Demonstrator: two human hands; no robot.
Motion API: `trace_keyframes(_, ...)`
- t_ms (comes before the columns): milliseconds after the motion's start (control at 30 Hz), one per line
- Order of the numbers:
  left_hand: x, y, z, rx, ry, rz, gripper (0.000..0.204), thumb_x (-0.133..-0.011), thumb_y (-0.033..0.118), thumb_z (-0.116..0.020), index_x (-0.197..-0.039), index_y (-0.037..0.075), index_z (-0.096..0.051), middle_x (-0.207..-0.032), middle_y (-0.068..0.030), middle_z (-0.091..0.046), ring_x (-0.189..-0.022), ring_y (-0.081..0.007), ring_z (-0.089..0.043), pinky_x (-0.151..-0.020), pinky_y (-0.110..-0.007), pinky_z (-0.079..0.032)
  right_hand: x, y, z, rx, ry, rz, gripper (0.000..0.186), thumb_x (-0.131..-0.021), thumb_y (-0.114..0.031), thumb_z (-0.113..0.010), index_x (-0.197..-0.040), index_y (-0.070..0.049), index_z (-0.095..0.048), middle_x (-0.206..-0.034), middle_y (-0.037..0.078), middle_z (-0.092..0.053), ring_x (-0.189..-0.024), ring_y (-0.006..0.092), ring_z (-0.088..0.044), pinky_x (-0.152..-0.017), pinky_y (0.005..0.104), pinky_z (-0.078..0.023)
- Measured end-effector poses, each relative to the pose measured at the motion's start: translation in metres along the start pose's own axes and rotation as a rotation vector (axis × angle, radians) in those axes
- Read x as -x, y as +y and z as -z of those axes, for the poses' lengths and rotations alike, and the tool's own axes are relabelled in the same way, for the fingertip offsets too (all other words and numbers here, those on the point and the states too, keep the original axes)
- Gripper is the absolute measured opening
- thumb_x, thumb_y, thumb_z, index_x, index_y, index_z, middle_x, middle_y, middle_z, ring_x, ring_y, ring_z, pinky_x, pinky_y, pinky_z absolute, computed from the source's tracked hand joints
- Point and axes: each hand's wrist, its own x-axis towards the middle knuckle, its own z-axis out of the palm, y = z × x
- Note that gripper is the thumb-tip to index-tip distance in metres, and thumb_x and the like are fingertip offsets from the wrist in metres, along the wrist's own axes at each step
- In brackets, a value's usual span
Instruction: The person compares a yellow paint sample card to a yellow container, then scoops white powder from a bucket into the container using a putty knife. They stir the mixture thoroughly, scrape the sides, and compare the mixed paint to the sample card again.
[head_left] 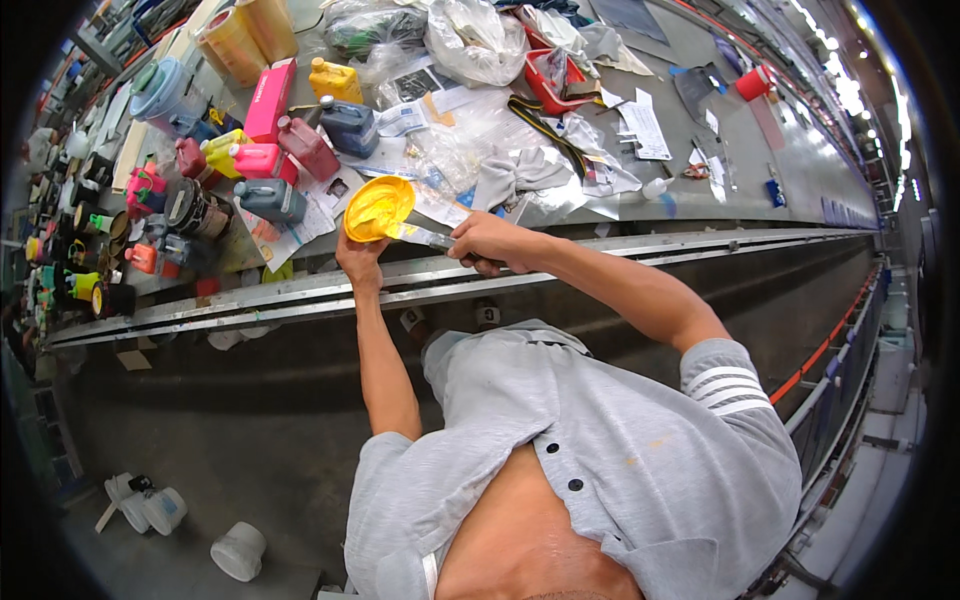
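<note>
My left hand (359, 258) grips a round tub of yellow paint (378, 207) from below, its opening tilted toward me. In my right hand (490, 243) is the handle of a flat-bladed spatula (422, 236). Yellow paint coats the blade's tip, which reaches into the tub at its lower right rim. Both hands are above the near edge of a long worktable. A grey-blue jug (270, 200) stands just left of the tub, and a dark blue jug (349, 127) stands behind it.
Several coloured jugs, a pink box (270, 103) and many stained tubs crowd the table's left side. Plastic bags (476, 42), papers and a red basket (553, 80) lie farther back. Metal rails (600, 250) run along the near edge. White buckets (239, 551) sit on the floor at lower left.
</note>
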Motion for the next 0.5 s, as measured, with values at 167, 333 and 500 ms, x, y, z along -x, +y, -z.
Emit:
trace_keyframes(167, 0.046, 0.034, -0.036, 0.293, -0.041, -0.123, 0.086, -0.067, 0.004, -0.085, -0.142, 0.007, -0.042, -0.134, -0.0096, -0.055, -0.124, -0.0262, -0.054, -0.106, -0.042, -0.044, 0.077, -0.018, 0.013, 0.048, -0.176, -0.012, 0.016, -0.084, -0.013, -0.065, -0.073, -0.006, -0.057, -0.061, 0.000, -0.053, -0.042, 0.0060, -0.044, -0.037, 0.0253, -0.031)
trace_keyframes(333, 0.092, 0.000, -0.048, 0.749, 0.066, -0.202, 0.081, -0.077, 0.048, -0.077, -0.143, 0.013, -0.045, -0.144, -0.0056, -0.049, -0.132, -0.0286, -0.046, -0.115, -0.050, -0.031, 0.114, -0.007, 0.006, 0.152, -0.274, -0.028, 0.016, -0.092, -0.019, -0.061, -0.082, -0.007, -0.060, -0.063, -0.001, -0.053, -0.042, 0.0039, -0.044, -0.036, 0.0215, -0.029)
trace_keyframes(500, 0.127, 0.016, -0.103, 0.983, 0.236, 0.008, 0.068, -0.091, 0.062, -0.051, -0.141, 0.015, -0.048, -0.140, -0.0067, -0.053, -0.129, -0.0313, -0.050, -0.110, -0.056, -0.035, 0.096, 0.029, 0.043, 1.230, -0.064, 0.684, 0.027, -0.095, -0.026, -0.054, -0.085, -0.003, -0.065, -0.069, 0.021, -0.064, -0.058, 0.0300, -0.065, -0.055, 0.0424, -0.051)
